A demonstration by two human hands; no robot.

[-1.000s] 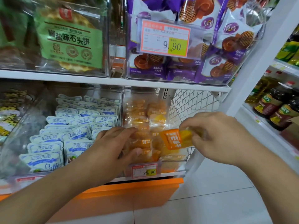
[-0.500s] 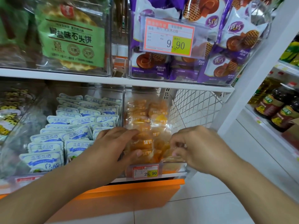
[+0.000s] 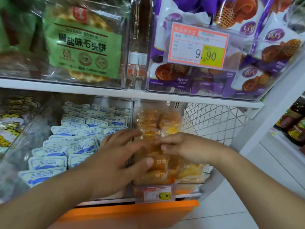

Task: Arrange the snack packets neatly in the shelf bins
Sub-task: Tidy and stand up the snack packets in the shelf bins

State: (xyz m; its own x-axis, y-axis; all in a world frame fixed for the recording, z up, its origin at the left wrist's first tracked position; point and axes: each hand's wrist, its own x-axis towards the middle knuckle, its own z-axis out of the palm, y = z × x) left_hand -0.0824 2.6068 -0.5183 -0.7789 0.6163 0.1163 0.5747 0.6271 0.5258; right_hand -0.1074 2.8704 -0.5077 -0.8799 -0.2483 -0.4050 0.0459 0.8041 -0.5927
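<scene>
Many small orange-wrapped snack packets point(image 3: 158, 164) in clear plastic shelf bin point(image 3: 189, 183), lower shelf. Likely light, soft, crinkly film, slippery; pinch sealed ends. Left hand point(image 3: 115, 156) flat, fingers straight, pressing stack. Right hand point(image 3: 186, 146) fingers curled onto packets; grip unclear.

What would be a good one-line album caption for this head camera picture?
Both hands, left and right, rest on orange snack packets in a clear shelf bin beside blue-and-white packets.

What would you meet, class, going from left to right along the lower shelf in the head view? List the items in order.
Yellow-patterned packets → blue-and-white packets → left hand → orange packets → right hand → white wire mesh panel → dark bottles on the neighbouring shelf.
</scene>
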